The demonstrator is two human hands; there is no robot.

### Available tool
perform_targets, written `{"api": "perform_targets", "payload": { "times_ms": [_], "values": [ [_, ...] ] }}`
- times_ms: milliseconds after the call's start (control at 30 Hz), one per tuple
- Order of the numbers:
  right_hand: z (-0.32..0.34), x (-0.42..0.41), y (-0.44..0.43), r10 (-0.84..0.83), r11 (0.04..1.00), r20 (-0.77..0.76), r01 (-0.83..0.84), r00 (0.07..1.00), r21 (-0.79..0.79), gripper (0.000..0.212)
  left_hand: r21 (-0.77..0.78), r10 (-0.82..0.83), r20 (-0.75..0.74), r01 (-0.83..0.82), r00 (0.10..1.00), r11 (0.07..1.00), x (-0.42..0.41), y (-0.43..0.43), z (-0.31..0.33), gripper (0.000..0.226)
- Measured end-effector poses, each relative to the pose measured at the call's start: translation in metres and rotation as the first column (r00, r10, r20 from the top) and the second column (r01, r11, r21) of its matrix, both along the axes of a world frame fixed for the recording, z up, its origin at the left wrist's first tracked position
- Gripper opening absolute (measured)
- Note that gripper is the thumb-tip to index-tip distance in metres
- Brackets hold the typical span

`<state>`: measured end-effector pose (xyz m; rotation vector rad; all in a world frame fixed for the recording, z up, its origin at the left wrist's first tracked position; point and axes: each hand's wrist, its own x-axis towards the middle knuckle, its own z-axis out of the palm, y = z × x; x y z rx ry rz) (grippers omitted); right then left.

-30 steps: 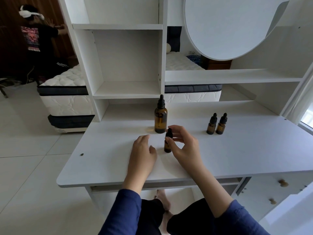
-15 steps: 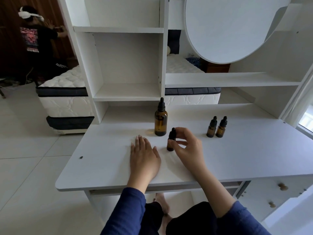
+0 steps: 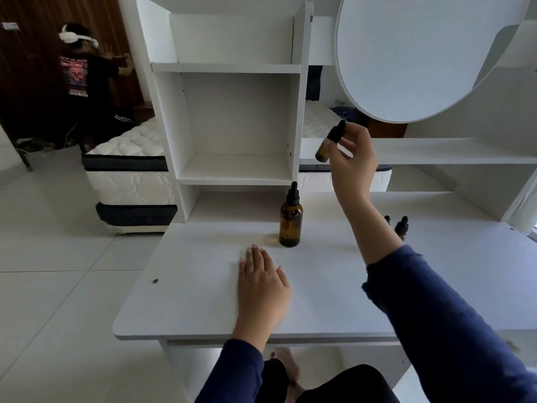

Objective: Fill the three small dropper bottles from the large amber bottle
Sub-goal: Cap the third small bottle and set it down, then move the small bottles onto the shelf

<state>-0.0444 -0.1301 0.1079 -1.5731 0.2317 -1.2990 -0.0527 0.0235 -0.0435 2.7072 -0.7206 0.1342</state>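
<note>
The large amber bottle (image 3: 291, 221) with a black dropper cap stands upright near the middle of the white desk (image 3: 203, 286). My right hand (image 3: 351, 158) is raised high above the desk, shut on one small dropper bottle (image 3: 329, 142), which is tilted with its black cap up. Two more small dropper bottles (image 3: 402, 226) stand to the right on the desk, partly hidden behind my right forearm. My left hand (image 3: 261, 280) lies flat on the desk, palm down, just in front of the large bottle and apart from it.
White shelving (image 3: 235, 120) rises behind the desk, with a long shelf (image 3: 450, 154) to the right and a round mirror (image 3: 421, 53) above. A mattress (image 3: 130, 170) lies on the floor at the left. Another person (image 3: 87, 82) stands far back left.
My right hand has lifted the small dropper bottle off the desk and carried it up and to the right. My left hand stays flat on the desk.
</note>
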Motion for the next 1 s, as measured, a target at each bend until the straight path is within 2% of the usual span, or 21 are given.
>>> {"api": "perform_targets", "payload": {
  "times_ms": [133,200,300,367,433,500,600,667,733,800,933,1000],
  "values": [
    [0.006,0.018,-0.005,0.018,0.999,-0.064,-0.021,0.998,-0.046,0.028,-0.017,0.006,-0.016,-0.006,1.000,1.000,-0.004,0.000,0.003,0.099],
    [0.006,0.027,-0.008,0.014,0.996,-0.099,-0.022,0.995,-0.081,0.028,0.028,0.035,-0.039,-0.034,0.999,0.999,-0.004,0.000,0.005,0.094],
    [0.004,0.037,-0.013,0.004,0.991,-0.140,-0.022,0.990,-0.129,0.029,0.090,0.029,-0.018,-0.027,0.999,0.996,0.001,0.000,-0.002,0.063],
    [0.003,0.042,-0.017,0.004,0.988,-0.168,-0.030,0.986,-0.150,0.030,0.095,0.008,-0.008,-0.007,1.000,0.995,-0.001,0.001,-0.001,0.054],
    [0.004,0.046,-0.020,0.014,0.987,-0.201,-0.045,0.979,-0.152,0.030,0.096,0.026,-0.012,-0.025,1.000,0.995,-0.003,0.002,0.000,0.057],
    [0.004,0.051,-0.021,0.023,0.987,-0.227,-0.059,0.974,-0.152,0.029,0.073,-0.010,-0.090,0.016,0.996,0.997,-0.003,0.003,0.001,0.062],
    [0.004,0.056,-0.023,0.018,0.986,-0.258,-0.060,0.966,-0.157,0.027,0.107,0.021,-0.055,-0.015,0.998,0.994,-0.002,0.000,-0.002,0.056],
    [0.003,0.059,-0.023,0.019,0.987,-0.279,-0.063,0.960,-0.151,0.027,0.086,0.017,-0.086,-0.010,0.996,0.996,-0.002,0.001,-0.003,0.057],
    [0.003,0.063,-0.024,0.014,0.988,-0.303,-0.059,0.953,-0.140,0.027,0.029,0.019,-0.098,-0.016,0.995,0.999,-0.004,0.003,0.003,0.071],
    [0.001,0.066,-0.025,-0.005,0.989,-0.330,-0.044,0.944,-0.144,0.027,0.081,0.014,-0.067,-0.008,0.998,0.997,-0.005,0.003,0.009,0.084],
    [-0.002,0.070,-0.023,-0.029,0.988,-0.342,-0.024,0.939,-0.151,0.027,0.121,0.024,-0.056,-0.017,0.998,0.992,-0.001,0.002,-0.001,0.056],
    [-0.002,0.072,-0.023,-0.040,0.988,-0.353,-0.016,0.935,-0.154,0.027,0.111,0.027,-0.052,-0.021,0.998,0.994,0.000,0.002,-0.004,0.054]
  ]
}}
